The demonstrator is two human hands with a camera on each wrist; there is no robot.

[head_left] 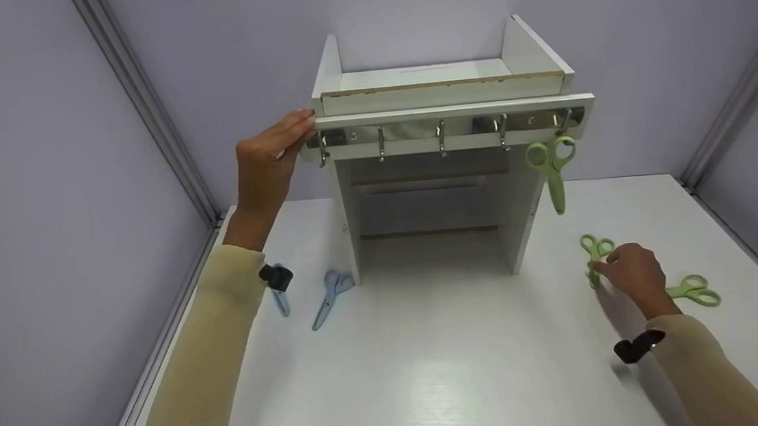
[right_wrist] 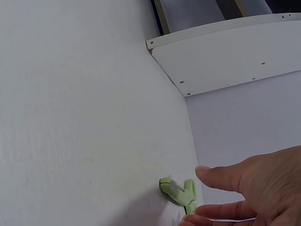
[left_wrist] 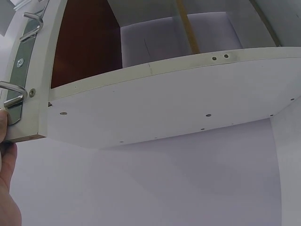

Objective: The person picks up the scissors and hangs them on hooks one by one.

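My left hand grips the left end of the hook rail on the front of a white shelf unit. In the left wrist view the left hand sits under the hook rail, with a fingertip on its face. A green pair of scissors hangs from the rightmost hook. My right hand lies low on the table, fingers stretched out and touching a second green pair. The right wrist view shows the right hand at those scissors.
A third green pair lies right of my right hand. A blue pair lies by the shelf's left leg, and another is partly hidden behind my left wrist. The white table is walled in on three sides.
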